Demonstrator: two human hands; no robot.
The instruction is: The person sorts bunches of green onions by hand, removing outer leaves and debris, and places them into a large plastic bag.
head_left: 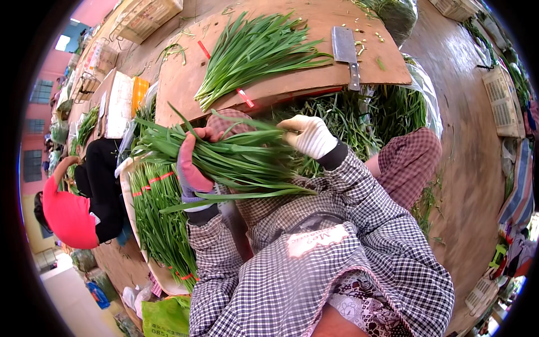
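My left hand [195, 165], in a pink and purple glove, is wrapped round a loose bunch of garlic chives [241, 154] over my lap. My right hand [312, 136], in a white knitted glove, has its fingers pinched together on leaves at the bunch's right side; these leaves blur. Ahead, a spread pile of garlic chives [252, 56] lies on a brown board [174, 101], across a red tape strip [245, 98] that shows at both ends. To the pile's right lies a cleaver [345, 48] with a dark handle.
At my left a pale tub [149, 255] holds chive bundles [163, 213] tied with red tape. Loose leaves [337, 121] fill a plastic-lined space under the board's near edge. A person in a pink top [70, 216] sits far left. Crates [502, 101] stand at the right.
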